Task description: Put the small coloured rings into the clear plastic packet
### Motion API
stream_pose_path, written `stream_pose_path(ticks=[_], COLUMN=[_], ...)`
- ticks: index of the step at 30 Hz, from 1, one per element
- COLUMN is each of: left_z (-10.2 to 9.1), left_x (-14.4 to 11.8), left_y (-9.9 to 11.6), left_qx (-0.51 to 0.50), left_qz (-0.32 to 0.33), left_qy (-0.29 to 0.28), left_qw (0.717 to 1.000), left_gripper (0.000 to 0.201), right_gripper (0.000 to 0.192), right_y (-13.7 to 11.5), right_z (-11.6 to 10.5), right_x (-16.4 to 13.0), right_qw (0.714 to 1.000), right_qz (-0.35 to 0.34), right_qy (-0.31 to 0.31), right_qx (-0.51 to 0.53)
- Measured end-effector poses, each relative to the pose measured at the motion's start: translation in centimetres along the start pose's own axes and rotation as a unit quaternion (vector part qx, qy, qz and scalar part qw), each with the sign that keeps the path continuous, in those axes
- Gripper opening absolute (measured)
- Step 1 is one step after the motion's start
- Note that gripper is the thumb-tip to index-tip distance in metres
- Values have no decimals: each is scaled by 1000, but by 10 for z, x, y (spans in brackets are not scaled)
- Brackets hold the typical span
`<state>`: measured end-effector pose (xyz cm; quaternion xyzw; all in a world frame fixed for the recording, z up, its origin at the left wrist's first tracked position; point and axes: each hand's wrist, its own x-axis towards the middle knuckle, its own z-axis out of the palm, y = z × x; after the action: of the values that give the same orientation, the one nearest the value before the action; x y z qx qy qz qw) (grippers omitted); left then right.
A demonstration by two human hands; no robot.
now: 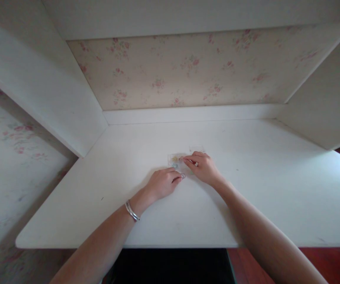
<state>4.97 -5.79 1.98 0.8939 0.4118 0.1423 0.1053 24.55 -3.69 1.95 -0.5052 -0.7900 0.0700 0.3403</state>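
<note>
A small clear plastic box (pixel 170 159) with tiny gold-coloured pieces in it lies on the white desk (pixel 264 189). My right hand (pixel 202 166) is closed in a pinch at the box's right side; what sits between its fingertips is too small to name. Below the box, my left hand (pixel 163 183) rests low over the desk, thumb and forefinger closed on a thin silvery ring (pixel 183 176). A second clear plastic piece, perhaps a lid (pixel 196 148), lies just behind my right hand and is partly hidden by it.
White side panels (pixel 48 79) and a floral-papered back wall (pixel 170 75) enclose the desk. A small dark sliver (pixel 102 198) lies left of my left forearm. Below the front edge is a black seat (pixel 172 266) over a reddish floor.
</note>
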Motion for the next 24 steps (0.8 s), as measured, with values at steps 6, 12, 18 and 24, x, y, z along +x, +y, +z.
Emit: stream_pose_path(ticks=[6, 12, 18, 24], left_z=[2, -1, -7, -6], left_x=[-1, -4, -2, 0], left_y=[2, 0, -9, -11], left_qx=[28, 36, 21, 10], left_qz=[10, 12, -39, -58], left_qy=[-26, -25, 30, 54], left_qw=[999, 999, 999, 997], left_gripper=[28, 28, 23, 21], right_gripper=[24, 26, 26, 24], right_y=[-2, -5, -7, -7], right_z=[3, -1, -6, -3], right_x=[-2, -3, -5, -7], right_qw=[1000, 1000, 999, 997], right_qz=[-3, -8, -25, -63], right_qy=[-10, -6, -13, -35], right_qx=[1, 9, 21, 28])
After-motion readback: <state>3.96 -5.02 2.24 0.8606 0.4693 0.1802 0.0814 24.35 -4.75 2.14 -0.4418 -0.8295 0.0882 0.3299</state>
